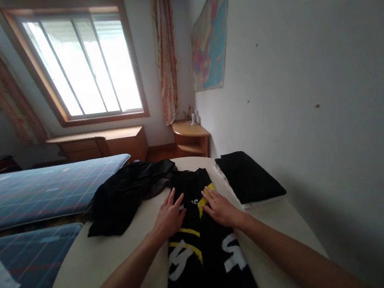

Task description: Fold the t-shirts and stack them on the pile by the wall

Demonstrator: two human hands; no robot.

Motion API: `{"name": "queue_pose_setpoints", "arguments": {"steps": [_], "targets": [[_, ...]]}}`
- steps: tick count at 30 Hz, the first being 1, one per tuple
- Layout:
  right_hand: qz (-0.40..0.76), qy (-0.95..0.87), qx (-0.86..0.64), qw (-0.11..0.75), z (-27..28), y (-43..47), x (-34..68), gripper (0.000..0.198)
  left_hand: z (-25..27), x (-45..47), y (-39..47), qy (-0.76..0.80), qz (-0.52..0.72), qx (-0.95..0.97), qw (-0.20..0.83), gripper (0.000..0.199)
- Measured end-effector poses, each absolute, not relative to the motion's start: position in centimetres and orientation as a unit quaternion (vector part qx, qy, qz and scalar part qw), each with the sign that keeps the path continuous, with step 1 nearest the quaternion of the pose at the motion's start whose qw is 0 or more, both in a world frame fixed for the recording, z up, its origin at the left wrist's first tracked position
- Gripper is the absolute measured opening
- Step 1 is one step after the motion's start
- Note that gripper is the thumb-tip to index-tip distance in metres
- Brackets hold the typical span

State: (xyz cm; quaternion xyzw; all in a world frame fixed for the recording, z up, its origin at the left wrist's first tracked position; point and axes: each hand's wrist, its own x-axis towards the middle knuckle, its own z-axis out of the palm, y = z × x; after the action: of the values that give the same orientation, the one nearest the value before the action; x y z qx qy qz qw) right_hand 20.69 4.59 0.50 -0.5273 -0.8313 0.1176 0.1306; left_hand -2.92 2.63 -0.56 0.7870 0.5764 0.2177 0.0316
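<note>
A black T-shirt with white and yellow print lies in a long narrow strip down the middle of the round table, its neck end toward the far edge. My left hand rests on its left side, fingers spread over the cloth. On the right side, my right hand lies with its fingers apart on the yellow print. Neither hand grips anything. The near end of the shirt runs out of the bottom of the view.
Left on the pale table sits a crumpled black garment. A neatly folded black garment stack lies at the right, near the wall. Beside the table are plaid mattresses; a corner shelf stands beyond.
</note>
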Motion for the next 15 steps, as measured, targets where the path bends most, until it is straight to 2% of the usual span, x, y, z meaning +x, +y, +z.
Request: {"name": "queue_pose_setpoints", "arguments": {"steps": [6,11,15], "targets": [[0.151,-0.855,-0.486,0.104,-0.4,-5.8,22.3,0.067,0.0,-2.7,-6.9,0.512,0.165,0.84,0.07,0.051],[0.193,-0.871,-0.445,0.076,-0.2,-13.4,23.7,0.07,3.8,-2.8,-14.7,0.334,0.11,0.921,0.169,0.047],[0.205,-0.889,-0.403,0.067,-0.6,-17.8,24.8,0.079,4.8,-2.7,-19.3,0.231,0.095,0.952,0.179,0.025]]}}
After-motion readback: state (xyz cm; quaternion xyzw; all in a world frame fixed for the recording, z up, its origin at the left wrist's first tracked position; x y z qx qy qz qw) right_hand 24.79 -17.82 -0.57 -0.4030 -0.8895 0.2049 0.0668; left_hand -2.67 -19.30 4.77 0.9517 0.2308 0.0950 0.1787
